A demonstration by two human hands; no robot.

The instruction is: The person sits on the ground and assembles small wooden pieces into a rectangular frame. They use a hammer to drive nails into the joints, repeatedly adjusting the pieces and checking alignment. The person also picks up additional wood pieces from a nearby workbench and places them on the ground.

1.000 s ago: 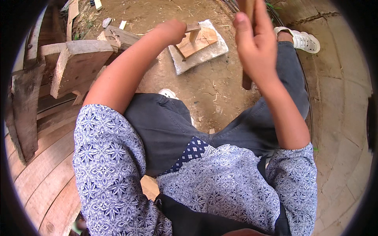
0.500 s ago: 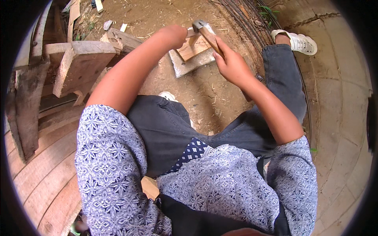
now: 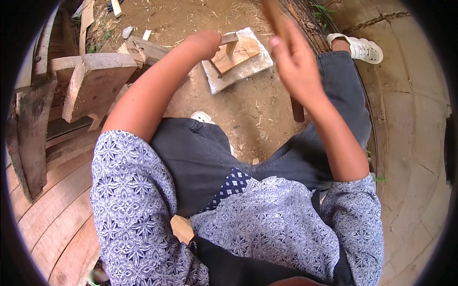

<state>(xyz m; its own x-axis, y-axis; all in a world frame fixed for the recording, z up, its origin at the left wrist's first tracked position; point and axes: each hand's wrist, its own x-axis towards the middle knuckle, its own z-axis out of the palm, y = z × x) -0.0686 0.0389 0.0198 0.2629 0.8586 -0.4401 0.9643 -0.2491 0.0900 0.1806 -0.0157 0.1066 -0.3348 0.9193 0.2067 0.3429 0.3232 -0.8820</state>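
My right hand (image 3: pixel 299 66) is wrapped around the wooden handle of a hammer (image 3: pixel 275 18), raised to the right of a stone slab (image 3: pixel 260 66). The hammer's head is cut off at the top edge. A small wooden block (image 3: pixel 248 51) lies on the pale slab. At its upper left, my left hand (image 3: pixel 204 45) is closed on a short wooden strip (image 3: pixel 229 39). An upright wooden piece (image 3: pixel 230 48) shows beneath the strip's end, over the block. How these pieces join is too small to tell, and my left fingertips are mostly hidden.
Heavy timber pieces (image 3: pixel 98 81) are stacked at the left, above curved planks (image 3: pixel 62 209). Dirt ground (image 3: pixel 191 16) with wood shavings lies around the slab. Long dark rods run along the upper right, beside concrete paving (image 3: pixel 405 157). My legs (image 3: pixel 195 157) spread on both sides.
The hammer's head was down at the wooden strip; my right hand has lifted it up and to the right, away from the slab. My left hand stays nearly in place.
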